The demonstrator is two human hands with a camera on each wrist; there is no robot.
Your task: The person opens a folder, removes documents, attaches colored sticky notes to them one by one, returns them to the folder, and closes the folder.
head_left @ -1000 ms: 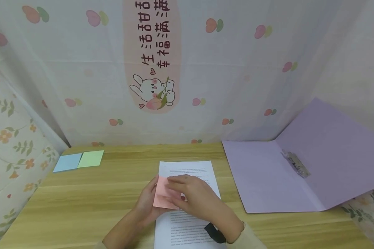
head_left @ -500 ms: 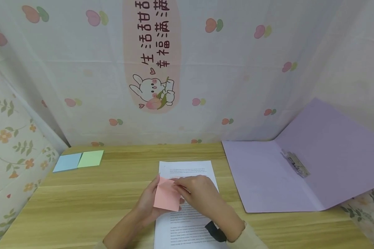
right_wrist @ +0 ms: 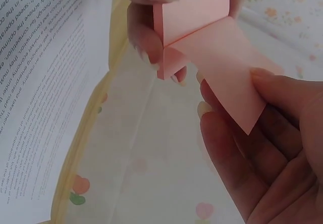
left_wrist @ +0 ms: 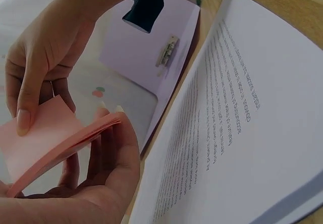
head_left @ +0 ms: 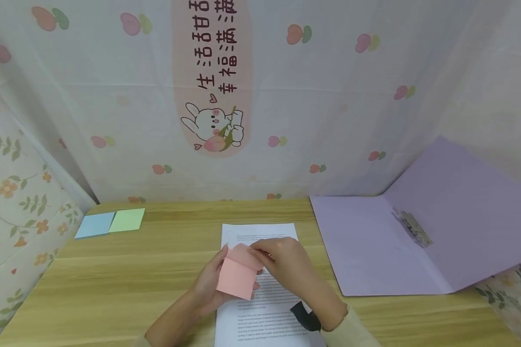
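Note:
A pad of pink sticky notes [head_left: 236, 279] is gripped in my left hand [head_left: 205, 289], above printed white sheets [head_left: 269, 320]. My right hand [head_left: 286, 262] pinches the top pink note [right_wrist: 227, 72] between thumb and fingers. In the right wrist view this note is bent back from the pad, joined along a crease line. The left wrist view shows the pad edge-on [left_wrist: 65, 153], slightly bowed, with left fingers curled behind it. A dark strap [head_left: 306, 317] hangs by the right wrist.
An open purple folder [head_left: 377, 246] with a metal clip [head_left: 412, 229] lies at the right, its cover leaning up. Blue [head_left: 94, 225] and green [head_left: 127, 220] sticky-note pads lie side by side at the back left of the wooden table [head_left: 113, 279]. Patterned curtain [head_left: 330, 111] hangs behind.
My right hand has gone from fingers over the pad to pinching the top note, and has lifted it up and back. The pad has tilted and shifted slightly right.

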